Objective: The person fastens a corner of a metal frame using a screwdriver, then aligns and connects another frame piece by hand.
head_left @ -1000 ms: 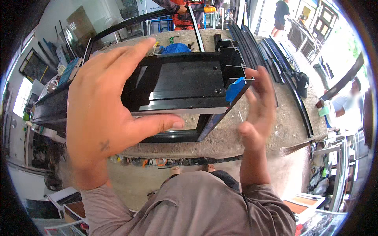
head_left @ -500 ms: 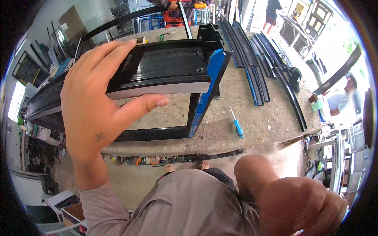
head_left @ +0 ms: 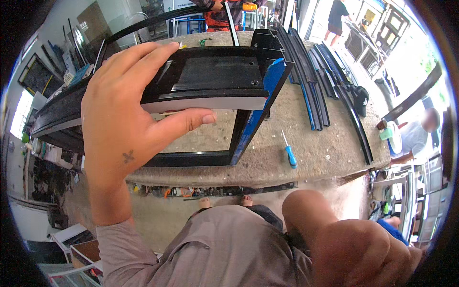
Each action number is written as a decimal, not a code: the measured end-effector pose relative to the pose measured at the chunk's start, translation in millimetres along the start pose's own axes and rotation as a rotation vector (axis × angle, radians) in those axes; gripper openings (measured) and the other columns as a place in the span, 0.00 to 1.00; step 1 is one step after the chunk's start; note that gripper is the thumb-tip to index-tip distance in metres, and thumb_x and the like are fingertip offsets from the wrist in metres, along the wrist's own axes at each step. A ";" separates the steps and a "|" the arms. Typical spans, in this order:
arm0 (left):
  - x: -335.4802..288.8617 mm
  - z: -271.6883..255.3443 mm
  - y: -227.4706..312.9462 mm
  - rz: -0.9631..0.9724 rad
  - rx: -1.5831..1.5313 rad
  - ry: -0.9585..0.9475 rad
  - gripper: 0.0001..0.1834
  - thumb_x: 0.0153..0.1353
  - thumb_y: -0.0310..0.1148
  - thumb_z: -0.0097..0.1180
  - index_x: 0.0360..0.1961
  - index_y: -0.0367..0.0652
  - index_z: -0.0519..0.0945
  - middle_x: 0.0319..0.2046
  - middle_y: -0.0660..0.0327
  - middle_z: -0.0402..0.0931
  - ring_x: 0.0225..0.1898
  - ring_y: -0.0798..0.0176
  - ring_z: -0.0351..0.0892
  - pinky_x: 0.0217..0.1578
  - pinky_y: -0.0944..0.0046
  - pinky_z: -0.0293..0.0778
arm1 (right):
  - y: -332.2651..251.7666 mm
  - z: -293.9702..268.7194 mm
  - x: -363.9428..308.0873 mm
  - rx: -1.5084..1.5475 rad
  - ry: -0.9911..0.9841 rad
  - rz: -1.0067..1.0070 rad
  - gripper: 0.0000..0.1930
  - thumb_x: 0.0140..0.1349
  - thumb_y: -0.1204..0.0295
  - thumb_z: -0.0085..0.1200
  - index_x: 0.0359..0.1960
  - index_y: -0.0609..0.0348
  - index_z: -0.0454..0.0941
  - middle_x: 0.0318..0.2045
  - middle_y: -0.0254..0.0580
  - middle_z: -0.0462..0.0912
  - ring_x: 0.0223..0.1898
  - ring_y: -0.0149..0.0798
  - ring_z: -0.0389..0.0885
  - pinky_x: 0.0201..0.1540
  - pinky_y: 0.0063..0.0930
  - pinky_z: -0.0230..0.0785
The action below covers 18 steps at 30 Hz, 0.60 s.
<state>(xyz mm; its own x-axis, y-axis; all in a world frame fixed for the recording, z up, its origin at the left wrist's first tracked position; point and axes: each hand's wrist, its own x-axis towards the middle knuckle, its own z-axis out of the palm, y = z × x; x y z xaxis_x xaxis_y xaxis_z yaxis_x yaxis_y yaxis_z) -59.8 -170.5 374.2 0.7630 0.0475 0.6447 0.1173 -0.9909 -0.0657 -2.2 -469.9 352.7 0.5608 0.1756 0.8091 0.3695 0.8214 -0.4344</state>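
Observation:
My left hand (head_left: pixel 119 112) grips the top rail of a black metal frame (head_left: pixel 205 71), fingers over the top and thumb along the pale lower strip. The frame stands upright on the worktable (head_left: pixel 260 143). Blue film (head_left: pixel 258 110) covers part of its right post, peeling at the top. Two screw holes show near the rail's right end. My right hand (head_left: pixel 368 251) is close to the camera at the lower right, its fingers curled closed. Whatever may be inside it is hidden. A blue-handled screwdriver (head_left: pixel 290 157) lies on the table, right of the frame.
Several long black metal profiles (head_left: pixel 315 98) lie across the table's right side, near a black cap (head_left: pixel 358 100). A broom (head_left: pixel 354 177) touches the table's near right edge. A co-worker's hand (head_left: pixel 217 5) shows at the far side. Another person (head_left: pixel 416 136) is at the right.
The frame and my left hand appear slightly farther right, as does the background. My left hand keeps its grip. The person at the right has shifted, with an arm now visible near the table edge.

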 end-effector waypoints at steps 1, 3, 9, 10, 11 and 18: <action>1.7 0.0 3.1 0.014 -0.012 0.015 0.47 0.38 0.50 0.81 0.60 0.38 0.81 0.57 0.47 0.80 0.58 0.44 0.80 0.60 0.54 0.73 | -1.6 -11.7 3.4 0.067 -0.144 -0.034 0.04 0.70 0.71 0.51 0.39 0.45 0.78 0.33 0.21 0.73 0.27 0.24 0.72 0.34 0.26 0.68; 6.8 3.2 6.4 0.031 -0.040 0.019 0.47 0.37 0.50 0.81 0.60 0.38 0.81 0.57 0.47 0.80 0.57 0.45 0.80 0.60 0.54 0.73 | -2.8 -23.4 10.2 0.129 -0.289 -0.067 0.04 0.70 0.70 0.50 0.38 0.46 0.77 0.32 0.21 0.72 0.25 0.24 0.71 0.33 0.26 0.67; 4.1 1.4 3.5 0.017 -0.016 0.030 0.46 0.38 0.50 0.81 0.59 0.37 0.81 0.56 0.47 0.81 0.57 0.45 0.81 0.59 0.53 0.73 | 13.1 0.3 7.3 0.147 -0.249 -0.067 0.03 0.70 0.70 0.49 0.37 0.46 0.72 0.29 0.23 0.68 0.25 0.26 0.67 0.37 0.29 0.66; 3.3 0.9 3.9 0.020 -0.029 0.035 0.45 0.39 0.51 0.81 0.58 0.37 0.82 0.55 0.47 0.81 0.56 0.44 0.81 0.59 0.53 0.74 | 14.3 2.9 6.9 0.149 -0.249 -0.048 0.03 0.70 0.70 0.49 0.36 0.46 0.71 0.28 0.23 0.67 0.25 0.26 0.67 0.37 0.30 0.66; 0.8 -1.9 4.5 -0.012 0.007 0.027 0.45 0.39 0.51 0.81 0.58 0.37 0.82 0.55 0.47 0.81 0.56 0.44 0.81 0.59 0.53 0.74 | 17.0 7.0 6.6 0.165 -0.260 -0.017 0.03 0.70 0.71 0.49 0.36 0.46 0.70 0.28 0.24 0.67 0.25 0.26 0.66 0.38 0.31 0.65; -3.1 15.4 -2.5 -0.028 0.030 0.137 0.38 0.42 0.67 0.72 0.37 0.40 0.88 0.39 0.49 0.85 0.46 0.47 0.84 0.50 0.51 0.75 | 0.0 43.3 -3.1 -0.140 -0.447 0.526 0.07 0.71 0.71 0.49 0.35 0.46 0.65 0.24 0.26 0.62 0.26 0.28 0.62 0.42 0.34 0.64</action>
<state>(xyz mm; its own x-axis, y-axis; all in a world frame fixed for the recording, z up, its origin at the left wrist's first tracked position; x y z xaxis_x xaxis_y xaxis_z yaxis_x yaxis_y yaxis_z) -52.7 -166.2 360.6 0.6652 0.0559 0.7446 0.1583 -0.9851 -0.0675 -36.1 -447.0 367.3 0.3439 0.7612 0.5498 0.2413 0.4942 -0.8352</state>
